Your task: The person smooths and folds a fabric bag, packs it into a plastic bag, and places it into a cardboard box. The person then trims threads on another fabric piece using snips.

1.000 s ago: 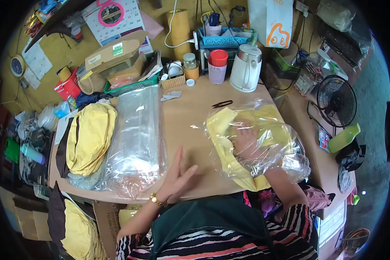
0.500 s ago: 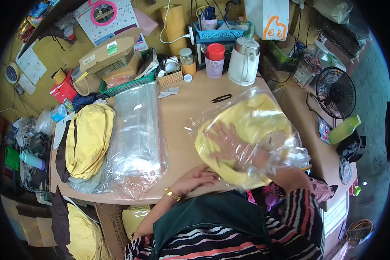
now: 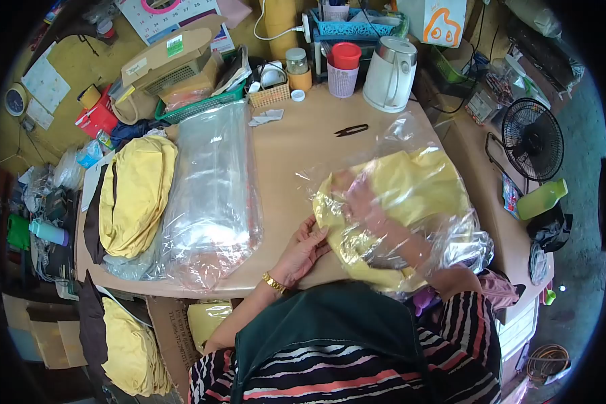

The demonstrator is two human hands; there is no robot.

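A folded yellow cloth item lies inside a clear plastic bag on the right part of the table. My right hand is inside this bag, on the cloth's left part; glare and plastic blur its fingers. My left hand touches the bag's lower left edge, its fingertips at the plastic. To the left lies a stack of flat clear plastic bags. Beside that stack rests a pile of yellow cloth items with dark brown parts.
Black thread snips lie beyond the bag. A white kettle, a lilac cup and a green basket line the table's back. A black fan stands at the right. More yellow cloth hangs below the table's left edge.
My left hand has moved right to the bag's edge. My right hand has shifted within the bag, and the yellow cloth has changed shape, spread wider than a second ago. The camera view has shifted slightly.
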